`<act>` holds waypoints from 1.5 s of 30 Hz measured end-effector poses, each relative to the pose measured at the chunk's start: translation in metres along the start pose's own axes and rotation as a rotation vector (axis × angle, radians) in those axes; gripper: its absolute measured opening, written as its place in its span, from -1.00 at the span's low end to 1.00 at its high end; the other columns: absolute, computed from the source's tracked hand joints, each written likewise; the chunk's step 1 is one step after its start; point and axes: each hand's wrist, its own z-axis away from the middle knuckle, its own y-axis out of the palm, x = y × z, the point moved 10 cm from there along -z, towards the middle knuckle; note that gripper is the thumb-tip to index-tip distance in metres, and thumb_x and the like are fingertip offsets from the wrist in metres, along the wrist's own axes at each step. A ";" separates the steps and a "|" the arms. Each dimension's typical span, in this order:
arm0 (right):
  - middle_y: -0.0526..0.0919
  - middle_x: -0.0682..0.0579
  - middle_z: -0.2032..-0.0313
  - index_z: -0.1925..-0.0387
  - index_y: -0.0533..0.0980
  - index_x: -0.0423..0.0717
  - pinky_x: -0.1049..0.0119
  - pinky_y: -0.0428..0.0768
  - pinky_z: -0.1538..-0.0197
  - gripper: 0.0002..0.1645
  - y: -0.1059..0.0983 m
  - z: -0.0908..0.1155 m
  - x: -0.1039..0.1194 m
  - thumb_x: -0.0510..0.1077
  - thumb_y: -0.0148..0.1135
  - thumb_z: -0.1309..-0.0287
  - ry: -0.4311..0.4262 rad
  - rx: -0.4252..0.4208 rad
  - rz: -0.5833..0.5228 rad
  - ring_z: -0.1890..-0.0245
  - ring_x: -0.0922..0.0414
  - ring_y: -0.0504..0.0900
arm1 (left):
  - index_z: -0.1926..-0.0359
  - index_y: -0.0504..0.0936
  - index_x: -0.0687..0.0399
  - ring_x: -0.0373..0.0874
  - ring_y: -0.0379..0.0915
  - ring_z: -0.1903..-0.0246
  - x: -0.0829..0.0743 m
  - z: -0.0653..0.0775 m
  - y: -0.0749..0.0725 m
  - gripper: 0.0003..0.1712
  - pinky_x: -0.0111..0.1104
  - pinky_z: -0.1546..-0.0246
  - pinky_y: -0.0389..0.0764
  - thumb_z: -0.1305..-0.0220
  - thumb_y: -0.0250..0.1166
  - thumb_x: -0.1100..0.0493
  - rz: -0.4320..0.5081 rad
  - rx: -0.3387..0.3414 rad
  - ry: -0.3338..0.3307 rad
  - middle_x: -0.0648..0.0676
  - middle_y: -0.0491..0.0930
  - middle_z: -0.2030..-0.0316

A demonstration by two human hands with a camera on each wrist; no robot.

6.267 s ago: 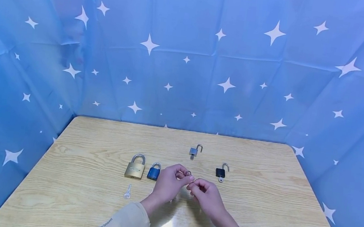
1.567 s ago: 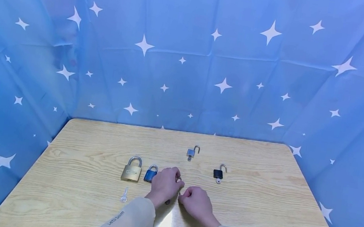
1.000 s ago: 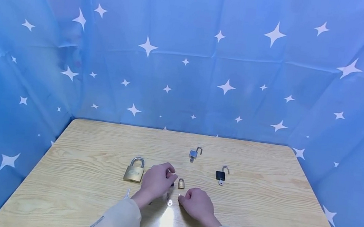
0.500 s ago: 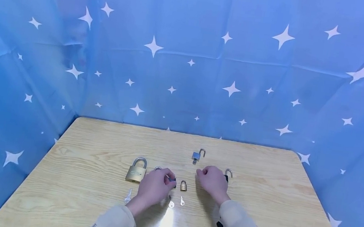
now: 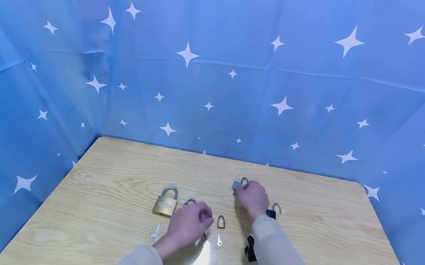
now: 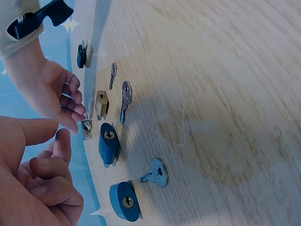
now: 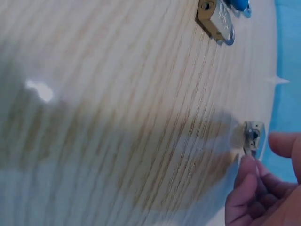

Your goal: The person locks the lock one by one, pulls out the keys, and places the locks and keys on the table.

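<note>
My right hand (image 5: 240, 192) reaches to the far middle of the wooden table (image 5: 119, 169). Its thumb and a fingertip pinch a small silver padlock (image 5: 236, 185) with its shackle open; the right wrist view shows the silver padlock (image 7: 253, 135) between those fingertips (image 7: 247, 165). My left hand (image 5: 205, 219) hovers with its fingers loosely curled, holds nothing, and hides most of a blue padlock (image 5: 190, 201). The left wrist view shows that blue padlock (image 6: 107, 143) standing free beside the left hand (image 6: 56, 155).
A large brass padlock (image 5: 165, 204) stands left of my left hand and a tiny brass padlock (image 5: 221, 222) right of it. Three small keys (image 5: 155, 232) (image 5: 206, 242) (image 5: 219, 241) lie nearer me. My right forearm half hides a black padlock (image 5: 274, 211). Blue starred cloth walls the table.
My right hand left the key near the tiny brass padlock, passed the black padlock and reached the silver one. My left hand set the tiny padlock down and drifted left over the blue one.
</note>
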 end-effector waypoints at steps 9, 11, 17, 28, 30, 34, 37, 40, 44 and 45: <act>0.21 0.16 0.77 0.71 0.29 0.04 0.27 0.20 0.58 -0.45 0.005 -0.011 -0.001 0.24 0.16 -0.22 0.026 -0.011 0.038 0.71 0.14 0.25 | 0.26 0.65 -0.11 -0.41 0.30 0.66 0.005 -0.002 0.004 -0.89 -0.47 0.59 0.32 -0.21 0.31 0.03 -0.003 -0.005 -0.010 -0.24 0.50 0.57; 0.18 0.17 0.79 0.75 0.26 0.06 0.27 0.18 0.60 -0.42 0.007 -0.013 -0.001 0.25 0.16 -0.21 0.033 -0.009 0.050 0.73 0.16 0.21 | 0.26 0.65 -0.10 -0.41 0.31 0.65 0.006 -0.002 0.004 -0.89 -0.47 0.59 0.32 -0.21 0.32 0.03 -0.004 -0.010 -0.011 -0.24 0.51 0.57; 0.21 0.16 0.82 0.80 0.29 0.05 0.28 0.22 0.62 -0.44 0.007 -0.013 0.008 0.17 0.13 -0.22 0.027 0.015 0.040 0.76 0.16 0.23 | 0.29 0.65 -0.12 -0.42 0.32 0.61 0.008 -0.004 0.002 -0.91 -0.48 0.56 0.32 -0.20 0.33 0.03 -0.032 -0.027 -0.015 -0.26 0.49 0.57; 0.32 0.08 0.71 0.66 0.32 -0.03 0.25 0.29 0.60 -0.55 0.007 -0.009 0.010 0.07 0.12 -0.26 0.023 0.000 0.051 0.68 0.10 0.35 | 0.29 0.65 -0.14 -0.42 0.33 0.61 0.009 -0.004 0.004 -0.91 -0.47 0.57 0.32 -0.21 0.33 0.02 -0.018 -0.018 -0.022 -0.27 0.50 0.57; 0.37 0.06 0.69 0.64 0.37 -0.05 0.25 0.31 0.60 -0.58 0.008 -0.008 0.010 0.06 0.13 -0.25 0.011 -0.001 0.048 0.66 0.09 0.39 | 0.31 0.64 -0.15 -0.41 0.33 0.61 0.011 -0.004 0.005 -0.93 -0.46 0.57 0.32 -0.21 0.33 0.02 -0.011 -0.015 -0.030 -0.26 0.50 0.57; 0.37 0.06 0.68 0.64 0.36 -0.05 0.27 0.32 0.58 -0.60 0.008 -0.003 0.011 0.03 0.17 -0.22 -0.014 0.001 0.050 0.64 0.10 0.39 | 0.34 0.63 -0.15 -0.40 0.32 0.63 0.010 0.000 0.005 -0.94 -0.46 0.56 0.31 -0.21 0.33 0.03 0.002 -0.013 -0.027 -0.25 0.50 0.57; 0.28 0.11 0.72 0.70 0.29 0.00 0.28 0.27 0.57 -0.58 0.009 0.000 0.010 0.01 0.15 -0.21 -0.017 0.017 0.048 0.66 0.13 0.32 | 0.36 0.62 -0.15 -0.40 0.32 0.63 0.009 0.002 0.004 -0.94 -0.46 0.56 0.31 -0.21 0.33 0.04 0.005 -0.017 -0.019 -0.24 0.50 0.58; 0.27 0.13 0.75 0.74 0.30 0.01 0.28 0.24 0.58 -0.59 0.008 0.005 0.008 -0.03 0.16 -0.14 -0.012 0.028 0.035 0.69 0.14 0.28 | 0.34 0.63 -0.14 -0.41 0.31 0.63 0.006 0.003 0.003 -0.94 -0.47 0.56 0.31 -0.21 0.33 0.04 0.004 -0.019 -0.012 -0.25 0.49 0.57; 0.43 0.10 0.70 0.70 0.47 -0.06 0.29 0.27 0.55 -0.67 0.006 0.012 0.007 -0.06 0.29 -0.08 -0.033 0.038 -0.010 0.64 0.13 0.35 | 0.27 0.66 -0.10 -0.40 0.31 0.63 0.003 0.005 -0.001 -0.90 -0.47 0.58 0.32 -0.23 0.31 0.04 0.023 -0.017 -0.007 -0.24 0.51 0.55; 0.47 0.09 0.67 0.66 0.52 -0.07 0.30 0.28 0.53 -0.70 0.005 0.014 0.007 -0.05 0.32 -0.08 -0.038 0.042 -0.030 0.61 0.12 0.37 | 0.25 0.67 -0.09 -0.39 0.32 0.63 0.002 0.005 -0.003 -0.88 -0.47 0.59 0.32 -0.23 0.31 0.04 0.029 -0.015 -0.007 -0.23 0.51 0.54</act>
